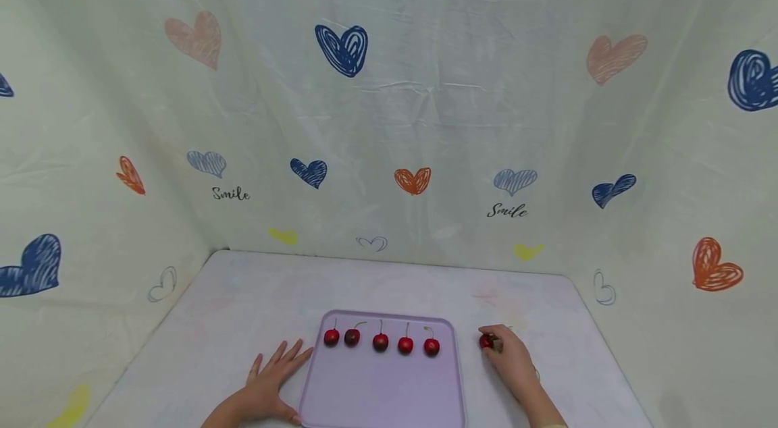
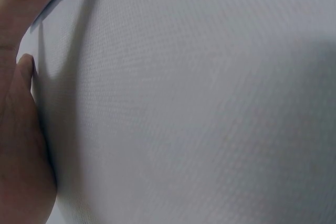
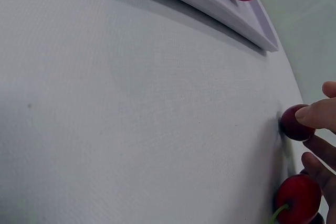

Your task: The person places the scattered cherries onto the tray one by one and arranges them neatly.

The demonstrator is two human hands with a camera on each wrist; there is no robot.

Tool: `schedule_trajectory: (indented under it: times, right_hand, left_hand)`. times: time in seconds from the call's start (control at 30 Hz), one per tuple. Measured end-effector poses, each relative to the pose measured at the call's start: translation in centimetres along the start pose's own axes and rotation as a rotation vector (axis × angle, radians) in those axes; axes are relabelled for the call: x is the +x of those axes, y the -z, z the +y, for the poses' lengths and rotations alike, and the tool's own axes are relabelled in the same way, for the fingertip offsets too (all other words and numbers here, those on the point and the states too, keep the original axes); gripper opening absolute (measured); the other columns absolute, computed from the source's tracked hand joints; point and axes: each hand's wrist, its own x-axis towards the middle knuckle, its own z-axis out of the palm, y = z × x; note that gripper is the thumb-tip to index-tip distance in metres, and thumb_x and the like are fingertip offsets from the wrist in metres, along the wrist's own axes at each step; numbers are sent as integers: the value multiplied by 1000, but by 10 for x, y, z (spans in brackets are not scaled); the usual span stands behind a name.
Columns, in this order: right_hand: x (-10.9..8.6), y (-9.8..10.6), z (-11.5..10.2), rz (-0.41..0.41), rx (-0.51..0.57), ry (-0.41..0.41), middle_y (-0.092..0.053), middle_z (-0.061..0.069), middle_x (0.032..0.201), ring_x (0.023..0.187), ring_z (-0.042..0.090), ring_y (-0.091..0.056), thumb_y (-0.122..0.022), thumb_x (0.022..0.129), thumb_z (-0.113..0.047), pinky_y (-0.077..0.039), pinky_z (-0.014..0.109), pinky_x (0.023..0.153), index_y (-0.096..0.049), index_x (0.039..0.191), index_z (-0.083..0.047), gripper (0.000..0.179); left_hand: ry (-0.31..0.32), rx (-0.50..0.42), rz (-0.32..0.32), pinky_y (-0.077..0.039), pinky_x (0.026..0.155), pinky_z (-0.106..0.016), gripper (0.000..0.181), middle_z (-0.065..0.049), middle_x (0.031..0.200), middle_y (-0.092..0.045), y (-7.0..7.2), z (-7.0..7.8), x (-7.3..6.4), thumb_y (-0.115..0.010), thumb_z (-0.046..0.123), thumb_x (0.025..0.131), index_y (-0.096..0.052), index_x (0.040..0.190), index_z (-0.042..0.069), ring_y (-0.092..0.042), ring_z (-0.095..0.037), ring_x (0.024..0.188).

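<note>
Several red cherries with stems lie in a row along the far side of a light purple tray. My left hand is spread at the tray's left edge, its fingers straight and fingertips close to the rim. To the right of the tray, my right hand pinches a dark red cherry between thumb and finger, low over the table. Beside those fingers lies another cherry with a green stem; darker fruit behind it is mostly hidden by the hand.
The white table runs back to a pale cloth curtain printed with hearts and words. Cloth also hangs at the left and right sides. In the right wrist view the tray's rim stands slightly above the tabletop.
</note>
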Motion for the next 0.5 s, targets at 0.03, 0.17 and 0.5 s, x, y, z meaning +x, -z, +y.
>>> schedule_trajectory:
  times: [0.03,0.17,0.5]
  right_hand:
    - [0,0,0,4,-3,-3,-66,4,108,103,27,-62,-75,77,5,-50,49,87,-69,112,-11,38]
    - [1,-3,1,37,20,23,-67,2,105,98,23,-62,-76,76,5,-51,44,84,-69,112,-10,39]
    - [-2,-17,-22,55,210,36,-71,3,104,87,12,-61,-77,76,3,-50,22,66,-68,115,-5,41]
  left_hand:
    - [5,-4,-1,12,100,-75,117,-19,158,-24,0,0,0,-88,59,50,-38,151,27,-5,-50,142]
    - [34,-18,-10,14,100,-75,116,-18,158,-24,0,2,1,-88,58,50,-39,150,25,-3,-49,143]
    - [42,-16,-19,12,100,-75,118,-21,157,-24,1,3,1,-89,57,49,-39,150,23,-4,-51,142]
